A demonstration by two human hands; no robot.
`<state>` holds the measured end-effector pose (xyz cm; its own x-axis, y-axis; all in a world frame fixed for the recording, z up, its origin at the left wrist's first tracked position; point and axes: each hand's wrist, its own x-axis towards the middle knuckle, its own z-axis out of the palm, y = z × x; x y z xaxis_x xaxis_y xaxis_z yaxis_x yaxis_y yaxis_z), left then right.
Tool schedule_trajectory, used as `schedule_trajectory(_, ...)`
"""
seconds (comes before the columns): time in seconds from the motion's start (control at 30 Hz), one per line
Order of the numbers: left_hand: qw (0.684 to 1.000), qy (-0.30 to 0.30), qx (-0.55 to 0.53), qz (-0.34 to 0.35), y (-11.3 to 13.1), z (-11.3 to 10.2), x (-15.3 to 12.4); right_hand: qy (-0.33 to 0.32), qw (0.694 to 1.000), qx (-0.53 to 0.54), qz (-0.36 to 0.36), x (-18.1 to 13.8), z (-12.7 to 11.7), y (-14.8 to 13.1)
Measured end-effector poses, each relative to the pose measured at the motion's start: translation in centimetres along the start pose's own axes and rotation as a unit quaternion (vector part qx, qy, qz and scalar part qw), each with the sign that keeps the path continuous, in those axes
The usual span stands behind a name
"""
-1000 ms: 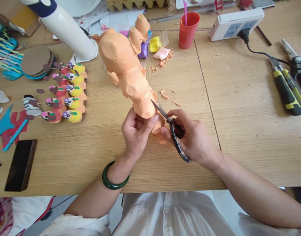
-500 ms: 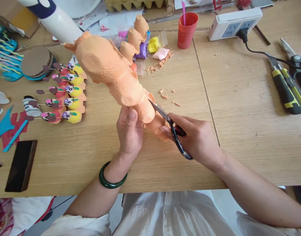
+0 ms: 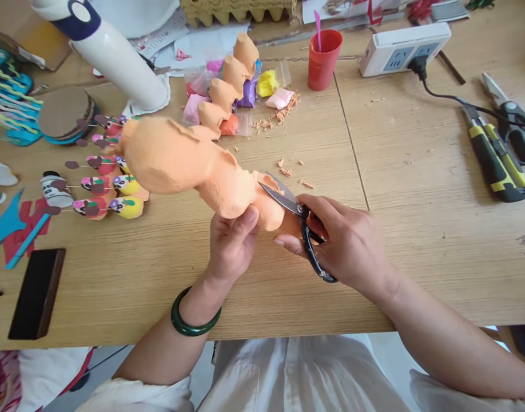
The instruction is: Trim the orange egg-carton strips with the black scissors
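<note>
My left hand [image 3: 233, 243] grips the near end of a long orange egg-carton strip [image 3: 189, 166], which lies tilted to the left above the wooden table [image 3: 417, 183]. My right hand [image 3: 343, 243] holds black-handled scissors [image 3: 299, 220]; their blades are parted against the strip's right end. A green bangle [image 3: 194, 320] sits on my left wrist. Small orange scraps [image 3: 288, 169] lie on the table just beyond the blades.
Painted egg-cup figures [image 3: 112, 183] lie at the left beside a black phone [image 3: 36, 292]. A row of orange cups [image 3: 228, 86], clay bags, a red cup [image 3: 323, 51] and a power strip [image 3: 402, 48] stand at the back. A yellow utility knife [image 3: 494, 154] and pliers lie at the right.
The carton strip has swung from nearly upright down to the left, now lying almost level. My left hand shifted its grip under it while the scissors stayed at its right end.
</note>
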<state>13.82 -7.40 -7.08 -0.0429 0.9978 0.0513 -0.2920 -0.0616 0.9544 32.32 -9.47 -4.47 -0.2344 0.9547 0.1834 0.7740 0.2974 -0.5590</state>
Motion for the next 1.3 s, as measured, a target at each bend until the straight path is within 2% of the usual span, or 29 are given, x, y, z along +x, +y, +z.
schedule_trajectory(0.1, 1.000, -0.006, -0.014, -0.021, -0.2, -0.2, -0.1, 0.001, 0.999, -0.037, -0.018, 0.0, -0.6, 0.0)
schedule_trajectory(0.23, 0.999, -0.001, -0.033, -0.025, -0.4, -0.5, 0.0, -0.014, 0.997, -0.032, -0.067, 0.2, -1.2, 0.3)
schedule_trajectory(0.33, 0.999, -0.003, -0.032, -0.032, -0.4, -0.6, 0.0, -0.018, 0.996, -0.036, -0.075, 0.2, -1.0, 0.4)
schedule_trajectory(0.6, 0.996, -0.002, -0.042, -0.075, -0.8, -0.8, 0.0, -0.026, 0.998, -0.046, -0.043, -0.1, 0.0, 0.6)
schedule_trajectory(0.77, 0.990, 0.007, -0.081, -0.117, -1.1, -0.9, 0.2, -0.039, 0.999, 0.008, -0.017, 0.1, 0.1, 0.9)
schedule_trajectory(0.9, 0.977, 0.024, -0.123, -0.173, -1.2, -0.5, 1.0, -0.051, 0.998, 0.045, 0.015, 1.2, 0.1, 1.2)
schedule_trajectory(1.07, 0.964, 0.032, -0.127, -0.232, -1.3, -0.4, 2.8, -0.098, 0.994, 0.010, 0.056, 3.5, 0.4, 1.2)
schedule_trajectory(1.17, 0.972, 0.052, -0.089, -0.213, -1.5, -0.5, 3.8, -0.138, 0.988, 0.029, 0.064, 4.6, 0.6, 1.1)
schedule_trajectory(1.3, 0.979, 0.075, -0.053, -0.181, -1.7, -0.4, 5.0, -0.162, 0.974, 0.125, 0.098, 5.5, 0.6, 1.5)
